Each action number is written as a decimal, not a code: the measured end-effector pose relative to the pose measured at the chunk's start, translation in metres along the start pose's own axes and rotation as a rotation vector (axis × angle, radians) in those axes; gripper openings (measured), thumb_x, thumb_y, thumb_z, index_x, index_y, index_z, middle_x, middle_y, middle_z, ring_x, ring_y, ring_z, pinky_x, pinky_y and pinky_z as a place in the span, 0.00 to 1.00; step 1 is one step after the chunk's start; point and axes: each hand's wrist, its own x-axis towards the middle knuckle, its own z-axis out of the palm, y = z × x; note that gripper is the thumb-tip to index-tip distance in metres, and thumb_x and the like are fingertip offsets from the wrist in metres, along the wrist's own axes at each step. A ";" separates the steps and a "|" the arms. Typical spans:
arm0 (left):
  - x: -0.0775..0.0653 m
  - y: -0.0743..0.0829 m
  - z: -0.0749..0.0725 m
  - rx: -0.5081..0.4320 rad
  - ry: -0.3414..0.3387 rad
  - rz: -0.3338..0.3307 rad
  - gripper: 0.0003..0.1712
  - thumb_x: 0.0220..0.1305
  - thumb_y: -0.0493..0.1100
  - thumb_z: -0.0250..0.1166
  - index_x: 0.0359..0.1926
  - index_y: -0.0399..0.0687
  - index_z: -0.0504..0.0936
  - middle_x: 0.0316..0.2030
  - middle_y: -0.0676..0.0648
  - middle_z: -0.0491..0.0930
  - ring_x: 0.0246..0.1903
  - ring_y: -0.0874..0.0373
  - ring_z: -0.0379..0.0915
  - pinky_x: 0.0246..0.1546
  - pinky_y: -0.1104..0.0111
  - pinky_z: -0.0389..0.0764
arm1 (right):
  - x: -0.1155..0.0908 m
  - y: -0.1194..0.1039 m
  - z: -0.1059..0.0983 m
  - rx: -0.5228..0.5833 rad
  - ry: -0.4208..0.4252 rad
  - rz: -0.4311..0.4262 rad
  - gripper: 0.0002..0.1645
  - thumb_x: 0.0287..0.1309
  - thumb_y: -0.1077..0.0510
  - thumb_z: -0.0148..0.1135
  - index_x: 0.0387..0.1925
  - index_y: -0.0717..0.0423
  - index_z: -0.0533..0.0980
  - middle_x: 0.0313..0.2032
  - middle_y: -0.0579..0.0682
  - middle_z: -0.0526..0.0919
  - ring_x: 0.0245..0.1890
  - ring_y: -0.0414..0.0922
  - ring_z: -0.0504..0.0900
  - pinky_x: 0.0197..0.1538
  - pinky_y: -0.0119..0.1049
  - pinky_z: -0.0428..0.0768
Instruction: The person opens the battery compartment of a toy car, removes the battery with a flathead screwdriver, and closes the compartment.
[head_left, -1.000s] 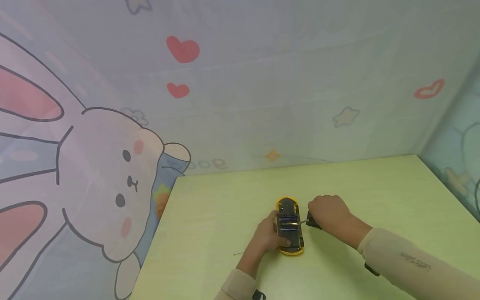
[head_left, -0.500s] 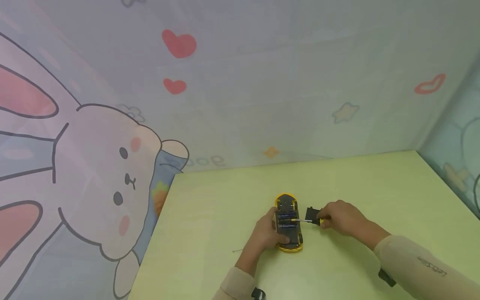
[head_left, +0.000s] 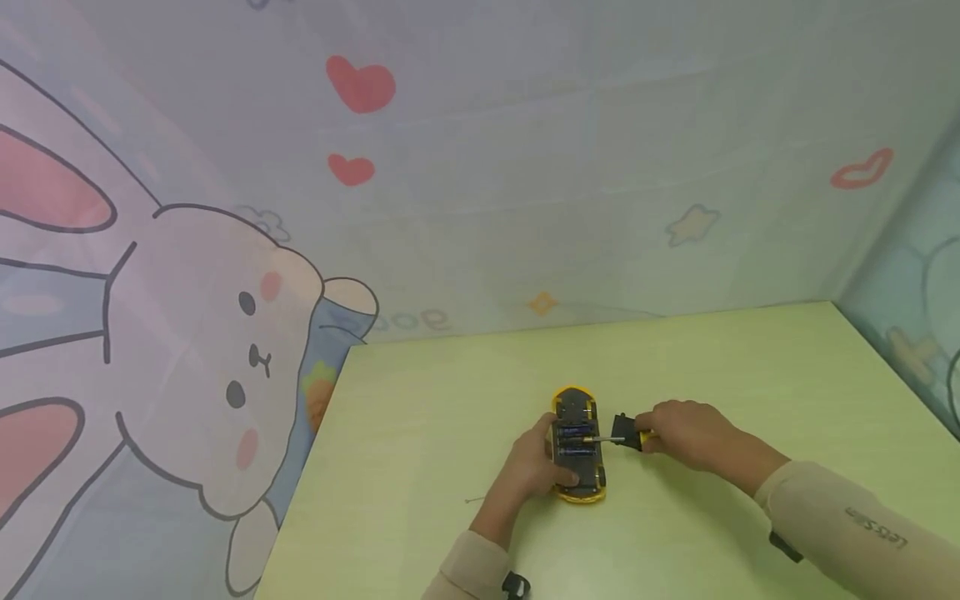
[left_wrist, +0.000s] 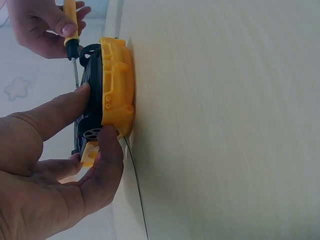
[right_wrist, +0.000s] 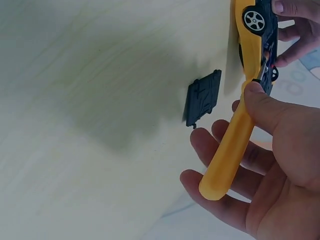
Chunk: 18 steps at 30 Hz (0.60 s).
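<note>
A yellow toy car [head_left: 576,405] lies upside down on the table, its black underside up. My left hand [head_left: 531,467] grips it from the left, thumb across the underside. Two blue batteries [head_left: 577,451] show in its uncovered compartment. In my right hand [head_left: 688,430] is a screwdriver [right_wrist: 227,150] with a yellow handle, pinched near the shank between thumb and fingers. Its tip reaches over the batteries from the right. On the table beneath the screwdriver lies the black battery cover [right_wrist: 204,98], apart from the car.
A thin wire [left_wrist: 136,167] trails from the car along the pale yellow-green table [head_left: 420,408]. Behind the table hangs a printed cloth [head_left: 487,208] with a rabbit and hearts.
My right hand has moved back to the right, showing the battery cover under it. The screwdriver tip stays over the batteries. My left hand keeps its grip on the car.
</note>
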 end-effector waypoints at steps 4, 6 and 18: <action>0.001 0.001 0.001 0.005 0.001 0.001 0.57 0.42 0.35 0.83 0.74 0.53 0.66 0.40 0.44 0.81 0.36 0.53 0.76 0.37 0.59 0.79 | 0.001 -0.004 -0.002 -0.109 0.049 -0.021 0.11 0.56 0.48 0.75 0.37 0.44 0.81 0.25 0.40 0.76 0.22 0.38 0.71 0.22 0.36 0.72; 0.002 0.001 0.001 0.009 0.001 0.002 0.57 0.43 0.35 0.83 0.74 0.53 0.66 0.40 0.44 0.81 0.36 0.53 0.75 0.36 0.60 0.79 | 0.001 -0.008 -0.007 -0.162 0.078 -0.036 0.10 0.54 0.49 0.76 0.35 0.43 0.82 0.25 0.40 0.76 0.22 0.37 0.72 0.22 0.35 0.73; 0.003 0.002 0.002 0.015 0.001 -0.011 0.58 0.43 0.36 0.84 0.75 0.54 0.65 0.40 0.45 0.80 0.36 0.54 0.75 0.37 0.60 0.79 | 0.009 -0.034 -0.030 -0.229 0.021 -0.019 0.13 0.51 0.51 0.79 0.20 0.44 0.80 0.19 0.39 0.76 0.19 0.38 0.66 0.22 0.34 0.71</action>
